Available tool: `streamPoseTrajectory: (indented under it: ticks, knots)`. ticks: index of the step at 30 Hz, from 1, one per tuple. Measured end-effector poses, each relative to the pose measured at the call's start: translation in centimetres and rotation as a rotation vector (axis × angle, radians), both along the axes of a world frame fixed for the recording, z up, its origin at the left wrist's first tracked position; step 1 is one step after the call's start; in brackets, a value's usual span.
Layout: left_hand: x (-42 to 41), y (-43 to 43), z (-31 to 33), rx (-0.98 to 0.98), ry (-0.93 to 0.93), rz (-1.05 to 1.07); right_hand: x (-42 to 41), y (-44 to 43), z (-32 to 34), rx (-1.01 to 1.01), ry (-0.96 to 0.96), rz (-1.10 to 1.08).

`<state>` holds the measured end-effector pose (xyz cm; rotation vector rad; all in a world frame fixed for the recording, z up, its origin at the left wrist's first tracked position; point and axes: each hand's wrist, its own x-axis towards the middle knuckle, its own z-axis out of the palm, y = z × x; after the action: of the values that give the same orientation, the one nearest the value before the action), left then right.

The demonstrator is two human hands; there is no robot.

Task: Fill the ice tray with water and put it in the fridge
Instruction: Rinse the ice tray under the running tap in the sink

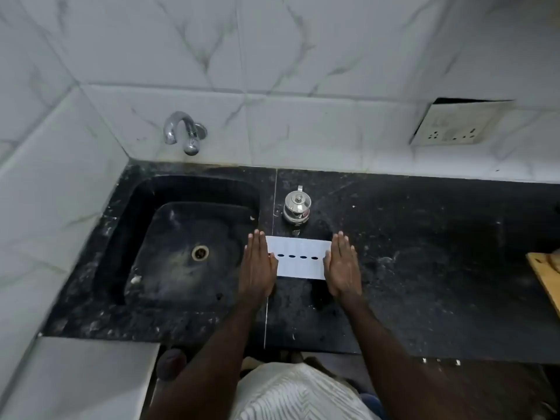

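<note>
A white rectangular ice tray (pixel 298 257) lies flat on the black stone counter (pixel 424 253), just right of the sink; a row of dark oval holes runs along its middle. My left hand (pixel 257 268) lies flat, fingers straight, against the tray's left end. At the tray's right end my right hand (pixel 342 268) lies the same way, palm down. A chrome tap (pixel 183 131) sticks out of the tiled wall above the black sink (pixel 188 237). No fridge is in view.
A small steel lidded pot (pixel 297 206) stands just behind the tray. A wooden board (pixel 545 277) pokes in at the right edge. A wall socket (pixel 457 124) sits on the tiles at upper right. Marble-look tile walls close the back and left.
</note>
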<state>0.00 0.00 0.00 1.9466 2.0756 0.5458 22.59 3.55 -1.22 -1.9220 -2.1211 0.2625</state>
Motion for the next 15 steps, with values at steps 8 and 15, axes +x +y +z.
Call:
streamPoseTrajectory:
  ticks: [8,15]
  knots:
    - [0.7,1.2,-2.4,-0.368,-0.121,0.397,0.2,0.2,-3.1,-0.298,0.15,-0.176]
    - [0.4,1.6,-2.0,-0.518,-0.353,0.415,-1.4,1.1,-3.3,-0.23,0.307,-0.312]
